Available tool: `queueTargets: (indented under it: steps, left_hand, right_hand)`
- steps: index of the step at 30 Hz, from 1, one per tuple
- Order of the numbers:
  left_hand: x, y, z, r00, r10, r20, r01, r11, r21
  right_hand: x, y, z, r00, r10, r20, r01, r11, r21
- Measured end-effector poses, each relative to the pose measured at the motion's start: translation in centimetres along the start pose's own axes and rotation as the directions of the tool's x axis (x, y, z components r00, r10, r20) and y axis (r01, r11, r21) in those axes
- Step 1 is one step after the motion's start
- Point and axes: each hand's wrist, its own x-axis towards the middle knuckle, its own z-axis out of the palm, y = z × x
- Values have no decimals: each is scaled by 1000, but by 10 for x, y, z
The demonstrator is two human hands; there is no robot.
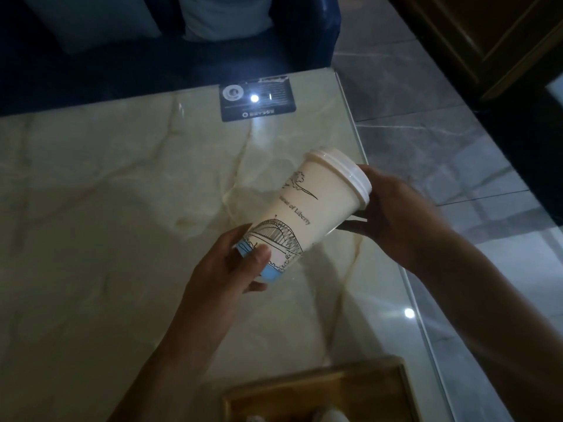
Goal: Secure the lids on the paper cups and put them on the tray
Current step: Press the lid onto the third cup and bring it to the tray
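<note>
A tall cream paper cup (307, 208) with a drawn bridge and a blue band at its base is held tilted above the marble table, top pointing up and right. A white plastic lid (344, 175) sits on its rim. My left hand (231, 266) grips the base of the cup. My right hand (396, 214) cups the lid end from the right, fingers under the rim. A wooden tray (320, 388) lies at the near edge, between my forearms, with pale things inside that I cannot make out.
The pale marble table (106, 208) has a glass top whose right edge (359, 141) runs close to my right hand. A black card (257, 99) lies at the far edge. A dark blue sofa (182, 41) stands behind. Grey tiled floor (457, 132) lies to the right.
</note>
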Motion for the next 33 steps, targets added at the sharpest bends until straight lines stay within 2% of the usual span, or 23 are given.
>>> queueTargets:
  steps: [6, 9, 15, 22, 27, 33]
  left_hand:
    - [0, 8, 3, 998, 8, -57, -13, 996, -83]
    - [1, 9, 2, 1000, 1, -29, -4, 994, -106]
    - [-1, -2, -4, 997, 22, 79, -25, 999, 32]
    - [0, -4, -6, 999, 54, -2, -54, 994, 96]
    - [0, 0, -5, 999, 32, 23, -33, 999, 27]
    - [3, 5, -3, 998, 51, -39, -52, 998, -28]
  right_hand:
    - [2, 2, -1, 998, -33, 56, 28, 994, 103]
    - [3, 1, -1, 996, -44, 84, 35, 994, 107]
    - [7, 4, -3, 997, -37, 64, 31, 995, 92]
    - [6, 7, -2, 998, -45, 45, 41, 996, 82]
    - [1, 5, 3, 995, -79, 61, 78, 997, 17]
    - [-4, 1, 3, 991, -96, 97, 96, 995, 2]
